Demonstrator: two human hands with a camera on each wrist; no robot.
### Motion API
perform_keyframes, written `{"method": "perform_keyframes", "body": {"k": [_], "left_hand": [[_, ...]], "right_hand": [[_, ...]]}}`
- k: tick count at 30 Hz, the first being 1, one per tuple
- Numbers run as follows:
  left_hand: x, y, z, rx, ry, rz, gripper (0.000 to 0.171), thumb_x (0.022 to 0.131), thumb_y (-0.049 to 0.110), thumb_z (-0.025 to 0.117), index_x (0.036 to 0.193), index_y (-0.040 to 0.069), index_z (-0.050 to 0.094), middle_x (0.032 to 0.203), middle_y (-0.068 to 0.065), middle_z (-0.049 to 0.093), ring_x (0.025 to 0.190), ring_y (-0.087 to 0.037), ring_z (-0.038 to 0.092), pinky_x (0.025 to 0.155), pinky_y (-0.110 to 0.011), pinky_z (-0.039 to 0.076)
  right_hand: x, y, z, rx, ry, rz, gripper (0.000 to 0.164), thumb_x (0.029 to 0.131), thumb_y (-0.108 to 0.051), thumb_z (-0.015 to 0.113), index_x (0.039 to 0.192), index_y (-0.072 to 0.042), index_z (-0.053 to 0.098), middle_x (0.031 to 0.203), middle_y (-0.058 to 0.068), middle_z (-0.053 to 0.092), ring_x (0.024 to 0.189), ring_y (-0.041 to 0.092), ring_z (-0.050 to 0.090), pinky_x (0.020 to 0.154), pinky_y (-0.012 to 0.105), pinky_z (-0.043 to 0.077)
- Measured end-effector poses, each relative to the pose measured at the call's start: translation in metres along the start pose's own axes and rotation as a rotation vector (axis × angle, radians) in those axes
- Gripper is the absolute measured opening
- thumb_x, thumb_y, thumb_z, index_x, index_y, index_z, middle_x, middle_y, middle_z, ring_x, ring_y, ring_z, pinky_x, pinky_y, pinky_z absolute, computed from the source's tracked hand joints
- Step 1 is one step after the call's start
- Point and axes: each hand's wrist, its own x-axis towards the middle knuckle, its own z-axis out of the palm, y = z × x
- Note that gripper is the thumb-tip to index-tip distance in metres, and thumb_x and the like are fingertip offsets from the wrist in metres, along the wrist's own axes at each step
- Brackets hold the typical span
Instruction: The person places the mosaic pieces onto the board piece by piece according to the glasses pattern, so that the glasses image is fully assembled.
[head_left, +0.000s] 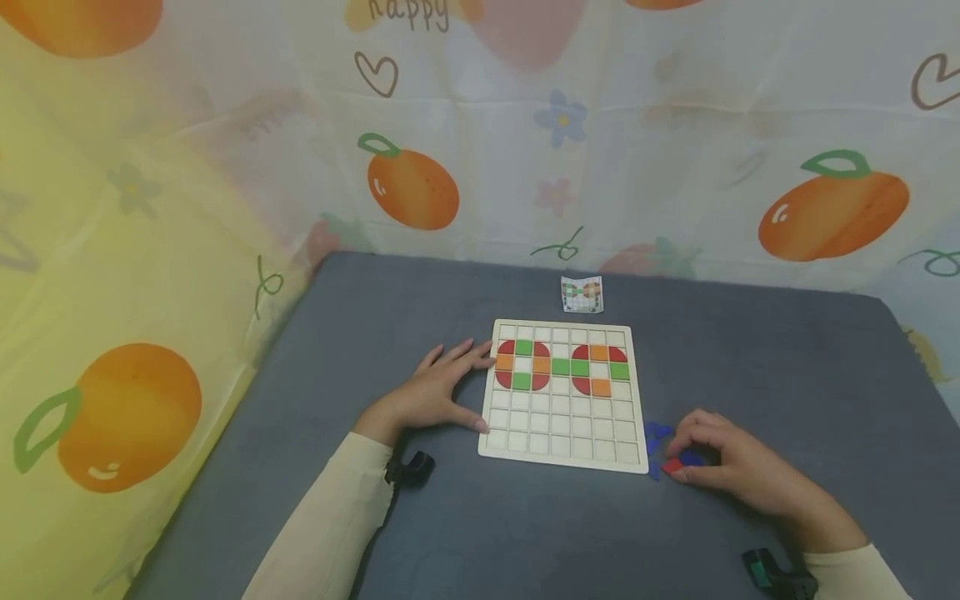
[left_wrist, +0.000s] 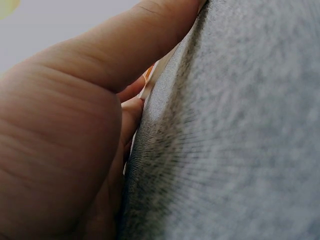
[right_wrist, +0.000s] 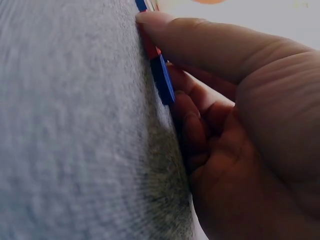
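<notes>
A pale square board (head_left: 562,462) with a grid of recesses lies flat on the table. Red, green and orange tiles form two ring shapes in its upper rows, joined by a green tile (head_left: 560,367). My left hand (head_left: 431,392) lies spread along the board's left edge, thumb and fingertips touching it. Beyond the lower right corner, my right hand (head_left: 738,458) pinches a red tile (head_left: 672,466) low at the table, thumb tip on it. Several blue tiles (head_left: 654,447) lie around that thumb and forefinger; one blue tile (right_wrist: 162,80) shows beside the red one in the right wrist view.
A small printed card (head_left: 582,295) with a coloured pattern lies behind the board. The grey cloth-covered table (head_left: 450,517) ends at a fruit-print curtain (head_left: 487,208) behind and on the left.
</notes>
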Motion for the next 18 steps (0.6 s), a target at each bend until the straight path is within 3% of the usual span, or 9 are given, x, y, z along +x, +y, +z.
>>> {"method": "perform_keyframes", "body": {"k": [5, 11, 14, 18], "left_hand": [[0.000, 0.000, 0.000, -0.012, 0.007, 0.017, 0.111, 0.076, 0.063, 0.095, 0.168, 0.025, 0.046, 0.179, 0.011, 0.018, 0.165, -0.017, 0.005, 0.128, -0.053, -0.008], [0.000, -0.002, 0.001, -0.010, 0.012, 0.030, 0.111, 0.076, 0.063, 0.096, 0.168, 0.024, 0.047, 0.179, 0.009, 0.019, 0.165, -0.019, 0.005, 0.128, -0.054, -0.007], [0.000, -0.003, 0.002, -0.006, 0.008, 0.024, 0.111, 0.076, 0.064, 0.095, 0.168, 0.025, 0.046, 0.179, 0.011, 0.018, 0.165, -0.017, 0.004, 0.128, -0.053, -0.007], [0.000, -0.003, 0.002, -0.006, 0.004, 0.021, 0.112, 0.076, 0.065, 0.094, 0.169, 0.027, 0.044, 0.179, 0.013, 0.017, 0.165, -0.015, 0.003, 0.128, -0.051, -0.008]], "right_hand": [[0.001, -0.003, 0.001, -0.041, 0.016, 0.022, 0.032, 0.090, -0.016, 0.093, 0.100, -0.037, 0.071, 0.107, -0.017, 0.062, 0.104, 0.010, 0.052, 0.086, 0.026, 0.042], [0.003, -0.011, 0.003, -0.010, 0.034, 0.160, 0.023, 0.095, -0.021, 0.089, 0.098, -0.034, 0.070, 0.101, -0.017, 0.066, 0.096, 0.011, 0.051, 0.080, 0.032, 0.045], [0.005, -0.014, 0.004, 0.024, 0.054, 0.241, 0.015, 0.097, -0.021, 0.087, 0.102, -0.028, 0.074, 0.100, -0.014, 0.068, 0.094, 0.011, 0.057, 0.079, 0.032, 0.049], [0.006, -0.016, 0.005, 0.101, 0.121, 0.309, 0.018, 0.098, -0.013, 0.085, 0.110, -0.013, 0.073, 0.096, -0.004, 0.069, 0.084, 0.014, 0.065, 0.074, 0.029, 0.052]]}}
